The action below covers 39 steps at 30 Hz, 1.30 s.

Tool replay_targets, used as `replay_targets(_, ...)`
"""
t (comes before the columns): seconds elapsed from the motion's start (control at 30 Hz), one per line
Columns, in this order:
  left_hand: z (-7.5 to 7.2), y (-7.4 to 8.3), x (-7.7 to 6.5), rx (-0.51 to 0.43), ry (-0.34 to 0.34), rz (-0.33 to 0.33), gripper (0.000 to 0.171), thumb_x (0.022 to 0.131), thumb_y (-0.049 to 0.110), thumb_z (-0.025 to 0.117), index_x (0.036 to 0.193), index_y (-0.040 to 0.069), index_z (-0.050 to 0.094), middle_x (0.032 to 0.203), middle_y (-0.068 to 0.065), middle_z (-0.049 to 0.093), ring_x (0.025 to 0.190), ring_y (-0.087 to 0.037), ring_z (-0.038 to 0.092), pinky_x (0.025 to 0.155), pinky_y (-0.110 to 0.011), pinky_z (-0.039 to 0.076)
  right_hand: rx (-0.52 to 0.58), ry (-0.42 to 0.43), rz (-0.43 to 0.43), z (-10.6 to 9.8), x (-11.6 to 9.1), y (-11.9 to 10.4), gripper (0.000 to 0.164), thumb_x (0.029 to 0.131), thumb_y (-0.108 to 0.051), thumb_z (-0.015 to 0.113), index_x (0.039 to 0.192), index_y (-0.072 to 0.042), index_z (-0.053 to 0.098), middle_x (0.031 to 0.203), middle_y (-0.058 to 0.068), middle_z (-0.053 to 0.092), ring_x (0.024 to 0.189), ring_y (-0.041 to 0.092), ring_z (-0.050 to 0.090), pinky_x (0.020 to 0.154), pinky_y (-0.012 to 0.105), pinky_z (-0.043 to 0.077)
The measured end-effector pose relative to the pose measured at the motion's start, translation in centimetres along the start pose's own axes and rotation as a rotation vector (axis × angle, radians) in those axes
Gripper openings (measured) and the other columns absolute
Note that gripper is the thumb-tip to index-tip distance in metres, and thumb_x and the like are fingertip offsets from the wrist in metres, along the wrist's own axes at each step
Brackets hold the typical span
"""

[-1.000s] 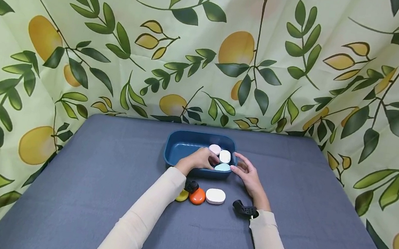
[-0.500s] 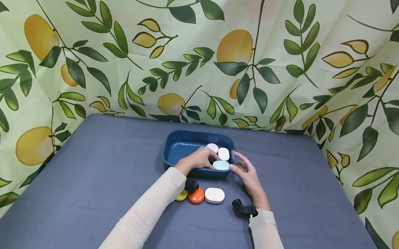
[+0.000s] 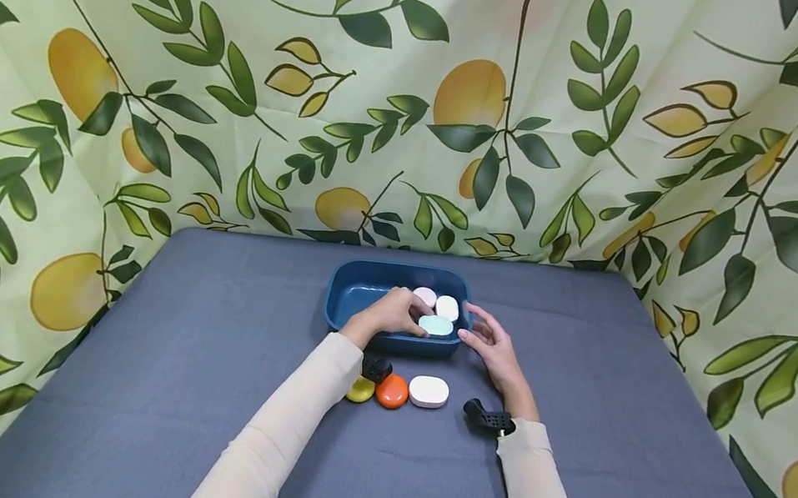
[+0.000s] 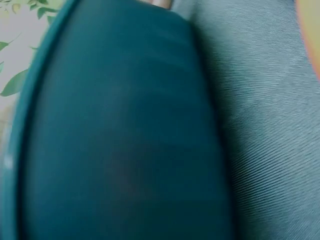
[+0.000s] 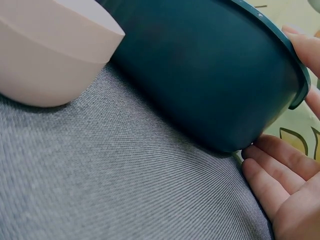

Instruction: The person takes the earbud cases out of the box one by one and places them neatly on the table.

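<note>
My left hand [image 3: 390,313] reaches over the near rim of a dark blue plastic bin [image 3: 351,312], its thumb and fingers pinching a pale blue oval soap-shaped bar [image 3: 436,325]. Behind that bar lie a white bar [image 3: 448,308] and a pinkish white one [image 3: 426,295], both at the bin's right end. My right hand [image 3: 494,353] holds the bin's right end from outside. In the right wrist view, fingers [image 5: 277,162] touch its lower corner and others lie at the rim. The left wrist view shows mostly the bin's outer wall [image 4: 130,120], not the fingers.
On the grey cloth in front of the bin stand a white oval bar [image 3: 429,392], a glossy orange round piece [image 3: 392,391] and a yellow piece [image 3: 360,389]. The left wrist camera partly covers the yellow one. A leaf-patterned cloth [image 3: 383,138] hangs behind the table.
My left hand has shifted slightly left, and the pale blue bar has moved left and a little up with it. The right hand stays at the bin's end.
</note>
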<state>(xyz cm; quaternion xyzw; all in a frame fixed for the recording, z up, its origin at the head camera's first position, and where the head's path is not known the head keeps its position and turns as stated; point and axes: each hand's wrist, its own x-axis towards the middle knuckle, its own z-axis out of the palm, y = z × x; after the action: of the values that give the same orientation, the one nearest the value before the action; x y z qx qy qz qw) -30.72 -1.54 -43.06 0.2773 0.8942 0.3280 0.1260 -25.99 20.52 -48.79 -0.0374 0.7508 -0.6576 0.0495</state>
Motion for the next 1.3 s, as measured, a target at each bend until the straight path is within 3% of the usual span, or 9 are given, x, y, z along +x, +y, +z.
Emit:
replay_targets(0.17,-1.1,0.1,-0.8,-0.085,0.063,-0.040,0.039,0.077,0.012,0.080,0.114,0.003,0.070,0.112,-0.014,0.073,0.100,-0.023,0.070,0.088,-0.027,0.058,-0.004,-0.001,-0.002,0.0,0.0,0.0,0.057,0.094,-0.014,0.060,0.147,-0.013,0.038,0.151,0.022,0.038,0.137,0.036,0.041,0.113,0.048,0.036)
replay_targets(0.4,-2.5,0.5,-2.4,-0.146,0.151,-0.025,0.040,0.075,0.012,0.080,0.112,0.002,0.071,0.112,-0.016,0.072,0.100,-0.025,0.071,0.088,-0.029,0.058,-0.006,0.009,-0.012,-0.2,-0.1,0.1,0.057,0.094,-0.014,0.060,0.147,-0.013,0.038,0.154,0.018,0.037,0.138,0.034,0.040,0.112,0.044,0.037)
replay_targets(0.57,-2.8,0.9,-3.8,-0.149,0.171,-0.010,0.040,0.076,0.014,0.080,0.113,0.001,0.070,0.110,-0.017,0.073,0.097,-0.025,0.071,0.087,-0.029,0.059,-0.008,0.005,-0.009,-0.2,-0.1,0.1,0.057,0.095,-0.015,0.060,0.147,-0.014,0.038,0.152,0.020,0.038,0.137,0.035,0.042,0.112,0.045,0.038)
replay_targets(0.73,-2.5,1.3,-5.3,-0.159,0.166,0.031,0.040,0.075,0.013,0.081,0.111,0.000,0.070,0.109,-0.018,0.073,0.094,-0.025,0.071,0.087,-0.031,0.059,-0.006,0.002,-0.003,-0.1,-0.1,0.1,0.058,0.095,-0.016,0.060,0.148,-0.014,0.038,0.152,0.021,0.038,0.137,0.036,0.042,0.114,0.049,0.036)
replay_targets(0.87,-2.1,1.7,-6.4,-0.176,0.158,0.049,0.039,0.074,0.013,0.081,0.110,0.000,0.071,0.107,-0.018,0.073,0.093,-0.024,0.072,0.086,-0.029,0.059,-0.004,0.005,-0.009,-0.1,0.0,0.1,0.057,0.094,-0.016,0.061,0.147,-0.014,0.039,0.151,0.020,0.040,0.135,0.035,0.043,0.103,0.028,0.045)
replay_targets(1.0,-1.6,2.2,-7.8,-0.197,0.147,0.043,0.040,0.074,0.015,0.081,0.110,0.001,0.071,0.106,-0.017,0.074,0.094,-0.024,0.072,0.086,-0.028,0.059,0.003,0.008,-0.015,-0.1,0.0,0.0,0.057,0.094,-0.015,0.061,0.147,-0.013,0.038,0.151,0.020,0.040,0.134,0.035,0.045,0.088,0.009,0.044)
replay_targets(1.3,0.4,2.3,-10.5,-0.296,0.121,0.033,0.039,0.073,0.012,0.082,0.109,0.001,0.071,0.108,-0.016,0.074,0.094,-0.023,0.071,0.089,-0.036,0.059,-0.017,0.011,-0.013,0.0,0.1,0.1,0.058,0.094,-0.017,0.062,0.147,-0.014,0.039,0.149,0.021,0.042,0.134,0.036,0.046,0.093,0.017,0.045)
